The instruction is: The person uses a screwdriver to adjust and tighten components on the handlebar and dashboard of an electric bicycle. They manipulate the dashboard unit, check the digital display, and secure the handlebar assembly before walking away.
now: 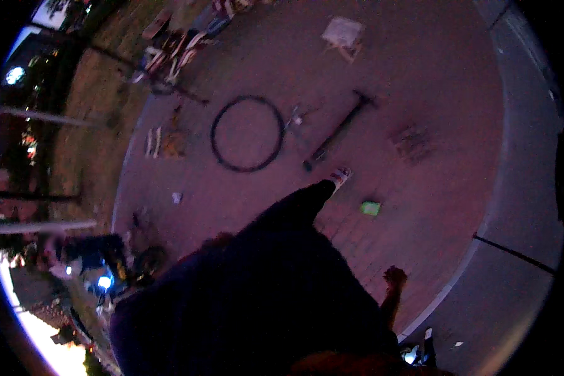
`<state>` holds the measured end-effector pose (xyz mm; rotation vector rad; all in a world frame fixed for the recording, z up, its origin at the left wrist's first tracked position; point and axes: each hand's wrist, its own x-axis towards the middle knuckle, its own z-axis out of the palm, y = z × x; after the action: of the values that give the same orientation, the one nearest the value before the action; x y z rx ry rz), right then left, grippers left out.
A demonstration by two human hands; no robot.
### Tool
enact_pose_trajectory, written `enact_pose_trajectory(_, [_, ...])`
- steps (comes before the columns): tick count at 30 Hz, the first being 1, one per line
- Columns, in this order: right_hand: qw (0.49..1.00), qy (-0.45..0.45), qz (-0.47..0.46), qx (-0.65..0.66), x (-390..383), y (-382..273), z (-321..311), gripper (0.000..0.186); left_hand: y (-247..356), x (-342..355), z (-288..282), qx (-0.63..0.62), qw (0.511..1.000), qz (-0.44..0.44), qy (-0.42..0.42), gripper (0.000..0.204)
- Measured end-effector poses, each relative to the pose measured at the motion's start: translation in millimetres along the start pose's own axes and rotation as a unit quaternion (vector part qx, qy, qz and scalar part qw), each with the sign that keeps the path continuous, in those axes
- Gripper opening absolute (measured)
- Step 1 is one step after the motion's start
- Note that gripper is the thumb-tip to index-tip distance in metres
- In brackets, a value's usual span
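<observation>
My right hand [395, 277] hangs low at the right, over the brick paving. Its fingers look loosely curled in, and nothing shows in them. A dim brownish patch left of my dark clothing may be my left hand [218, 239]; its fingers cannot be made out. Ahead lies a thin black ring, like a bicycle tyre [213, 133]. Beside it are some small blurred tools [297, 119]. A long dark T-shaped thing, like a floor pump [339, 130], lies to their right. Past my shoe [340, 177] sits a small bright green box [370, 208], nearer to my right hand.
A pale-topped folding stool [343, 31] stands far ahead, and a brownish slatted thing [411, 143] is at the right. Blurred piled items [172, 53] lie far left by the grass. A lit motorbike [104, 282] stands lower left. A kerb [448, 290] borders the right side.
</observation>
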<state>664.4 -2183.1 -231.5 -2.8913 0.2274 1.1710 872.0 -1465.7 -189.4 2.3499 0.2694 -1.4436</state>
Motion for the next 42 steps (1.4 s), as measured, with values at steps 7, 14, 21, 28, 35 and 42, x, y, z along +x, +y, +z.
enact_pose_trajectory(7, [0.99, -0.109, 0.073, 0.059, 128.2, 52.5, -87.7, 0.031, 238.1, 158.3, -114.9, 0.05, 0.993, 0.095, 0.057, 0.031])
enact_pose_trajectory(14, [0.97, -0.075, 0.058, 0.224, 260.0, 135.2, -211.5, 0.034, 530.6, 253.5, -333.8, 0.116, 0.978, 0.155, 0.071, 0.033])
enact_pose_trajectory(21, [0.996, 0.021, -0.01, 0.088, 390.3, 288.1, -285.2, 0.037, 1028.2, 281.7, -543.5, -0.015, 0.853, 0.466, 0.235, 0.063])
enact_pose_trajectory(28, [0.994, -0.036, 0.067, 0.078, 557.0, 416.2, -400.8, 0.039, 1440.7, 283.4, -726.8, 0.05, 0.812, 0.527, 0.244, 0.08])
enact_pose_trajectory(35, [0.958, 0.036, 0.034, 0.282, 754.4, 443.6, -669.2, 0.021, 1777.7, 358.5, -930.0, 0.031, 0.821, 0.533, 0.201, 0.079])
enact_pose_trajectory(42, [0.569, 0.192, 0.379, 0.703, 805.2, 540.7, -837.9, 0.042, 1948.0, 471.7, -1013.6, -0.076, 0.771, 0.598, 0.207, 0.061])
